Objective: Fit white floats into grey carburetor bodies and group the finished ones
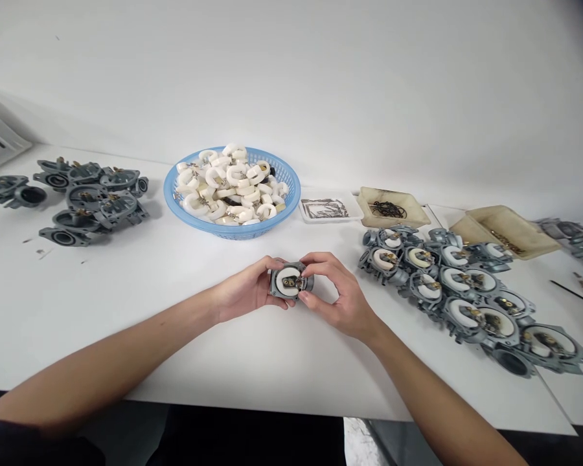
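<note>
Over the front middle of the table, a grey metal carburetor body (275,290) is held with its open bowl side facing up. A white C-shaped float (282,278) sits inside it, around small brass parts. My left hand (250,286) grips the body from the left, thumb along the top edge and fingers underneath. Closed around the right side is my right hand (339,294), its thumb and fingertips at the hinge end of the float. Whether a small pin is between those fingertips cannot be made out.
Behind my hands stands a blue basket (170,197) piled with white floats. Right of it are a white tray (337,219) of thin pins, a tub (420,219) of black rings and another tub (534,243) of brass bits. Carburetors with floats (427,286) crowd the right; floatless ones (85,197) sit left.
</note>
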{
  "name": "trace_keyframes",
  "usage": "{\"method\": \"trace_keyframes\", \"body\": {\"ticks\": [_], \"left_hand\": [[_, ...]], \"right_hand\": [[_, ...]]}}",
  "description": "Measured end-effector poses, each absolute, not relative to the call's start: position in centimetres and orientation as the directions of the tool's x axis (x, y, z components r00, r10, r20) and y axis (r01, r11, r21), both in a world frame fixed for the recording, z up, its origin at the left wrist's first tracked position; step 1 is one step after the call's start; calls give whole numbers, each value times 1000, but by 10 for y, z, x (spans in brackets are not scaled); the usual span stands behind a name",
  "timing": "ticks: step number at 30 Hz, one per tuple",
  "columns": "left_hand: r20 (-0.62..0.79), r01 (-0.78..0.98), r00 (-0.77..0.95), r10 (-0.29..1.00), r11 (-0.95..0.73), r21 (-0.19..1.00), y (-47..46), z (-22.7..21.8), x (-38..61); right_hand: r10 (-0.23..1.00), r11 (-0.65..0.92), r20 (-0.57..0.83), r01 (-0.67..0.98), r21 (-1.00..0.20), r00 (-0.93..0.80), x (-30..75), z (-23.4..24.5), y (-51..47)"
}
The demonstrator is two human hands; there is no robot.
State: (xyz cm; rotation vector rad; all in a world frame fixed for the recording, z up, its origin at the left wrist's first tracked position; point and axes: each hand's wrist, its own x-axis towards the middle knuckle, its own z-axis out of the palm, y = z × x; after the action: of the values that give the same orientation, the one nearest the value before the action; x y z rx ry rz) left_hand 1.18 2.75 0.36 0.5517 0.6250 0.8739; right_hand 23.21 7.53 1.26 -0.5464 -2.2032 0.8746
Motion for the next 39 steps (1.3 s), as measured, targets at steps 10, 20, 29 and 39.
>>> {"method": "trace_keyframes", "body": {"ticks": [10,20,29,39], "left_hand": [[-278,-519,490,826,533,669,27,3,11],[-282,-515,492,823,537,668,27,3,12],[-285,-512,490,824,536,672,27,3,11],[-293,-503,496,817,545,671,27,4,11]], "right_hand": [[591,703,471,132,-699,-655,234,14,76],[584,703,472,121,-700,-660,235,14,76],[585,708,479,124,-695,-655,235,13,75],[592,705,479,128,-698,-648,234,13,77]]}}
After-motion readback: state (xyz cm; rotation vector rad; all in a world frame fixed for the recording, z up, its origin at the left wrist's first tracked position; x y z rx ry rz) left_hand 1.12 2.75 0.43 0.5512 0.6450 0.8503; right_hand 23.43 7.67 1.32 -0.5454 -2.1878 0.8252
